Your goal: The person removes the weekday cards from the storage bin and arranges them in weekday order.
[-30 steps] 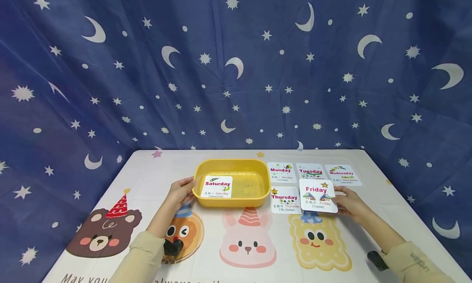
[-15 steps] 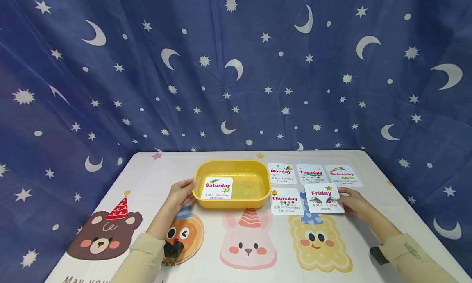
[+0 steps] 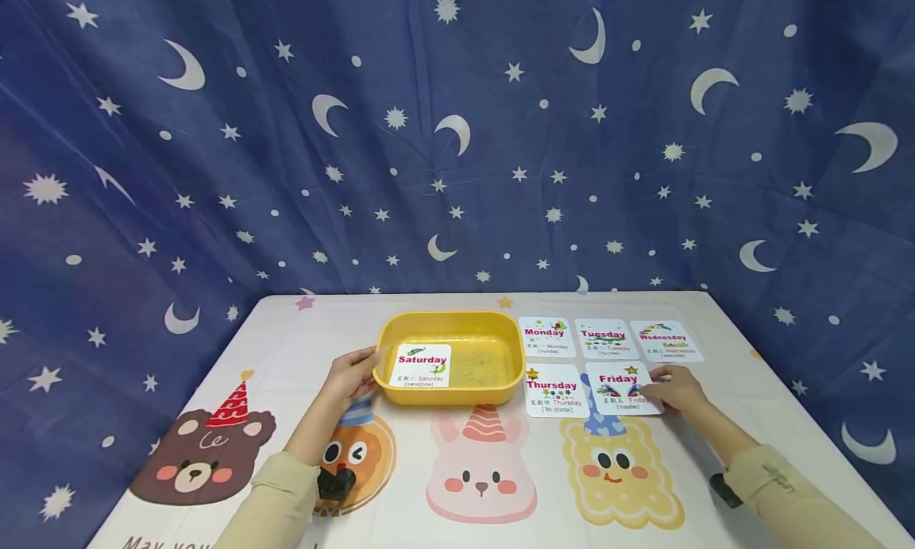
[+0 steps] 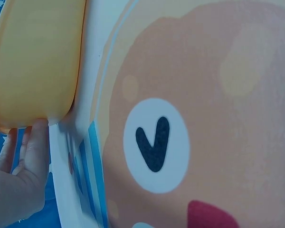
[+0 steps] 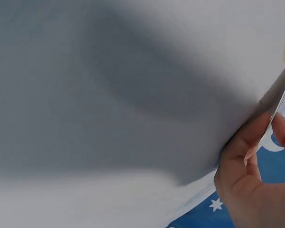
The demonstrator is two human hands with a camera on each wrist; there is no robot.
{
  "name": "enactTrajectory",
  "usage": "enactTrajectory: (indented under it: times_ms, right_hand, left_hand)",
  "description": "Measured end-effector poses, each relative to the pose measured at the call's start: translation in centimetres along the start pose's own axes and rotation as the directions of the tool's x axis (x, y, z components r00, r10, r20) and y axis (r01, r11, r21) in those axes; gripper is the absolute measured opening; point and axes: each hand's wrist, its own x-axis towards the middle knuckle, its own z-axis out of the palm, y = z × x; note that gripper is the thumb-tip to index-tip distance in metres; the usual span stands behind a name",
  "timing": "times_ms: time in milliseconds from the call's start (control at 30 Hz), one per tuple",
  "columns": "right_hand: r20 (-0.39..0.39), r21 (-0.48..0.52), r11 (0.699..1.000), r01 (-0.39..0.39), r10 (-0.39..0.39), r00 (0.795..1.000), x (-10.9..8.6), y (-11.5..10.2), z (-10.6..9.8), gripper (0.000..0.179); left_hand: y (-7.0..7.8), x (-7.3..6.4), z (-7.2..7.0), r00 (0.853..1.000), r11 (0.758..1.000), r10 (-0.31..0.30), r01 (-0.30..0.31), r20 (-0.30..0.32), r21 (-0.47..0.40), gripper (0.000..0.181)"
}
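Observation:
In the head view my right hand (image 3: 675,390) pinches the right edge of the white Friday card (image 3: 618,388), which lies nearly flat, close over the cloth. The right wrist view shows the card's thin edge (image 5: 280,102) between thumb and fingers. To its left is the Thursday card (image 3: 556,390). My left hand (image 3: 353,374) grips the left end of a yellow plastic basin (image 3: 450,395); in the left wrist view its fingers (image 4: 37,142) meet the basin's end wall. Inside the basin, at its left, lies the Saturday card (image 3: 422,365).
Behind, in a row, lie the Monday card (image 3: 546,338), Tuesday card (image 3: 606,339) and Wednesday card (image 3: 665,342). A printed white tablecloth (image 3: 322,318) with cartoon animals covers the table. A blue star-and-moon curtain (image 3: 400,239) hangs at the back and sides.
The Friday card has come down from over the Tuesday card's lower edge, swung right, then slid slightly left beside the Thursday card, still in my right hand. My left hand and the basin stay put.

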Motion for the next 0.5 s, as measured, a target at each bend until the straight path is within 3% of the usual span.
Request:
enactTrajectory:
  times_ms: [167, 500]
  right_hand:
    - [-0.025, -0.095, 0.995, -0.009, 0.007, 1.0, -0.26, -0.47, 0.49, 0.037]
    - [-0.038, -0.264, 0.963, 0.063, -0.076, 0.996, -0.46, -1.08, 0.64, 0.033]
  left_hand:
    - [-0.08, -0.09, -0.02, 1.0, 1.0, -0.002, 0.002, 0.006, -0.005, 0.046]
    - [-0.13, 0.05, -0.07, 1.0, 1.0, 0.002, -0.002, 0.006, -0.013, 0.046]
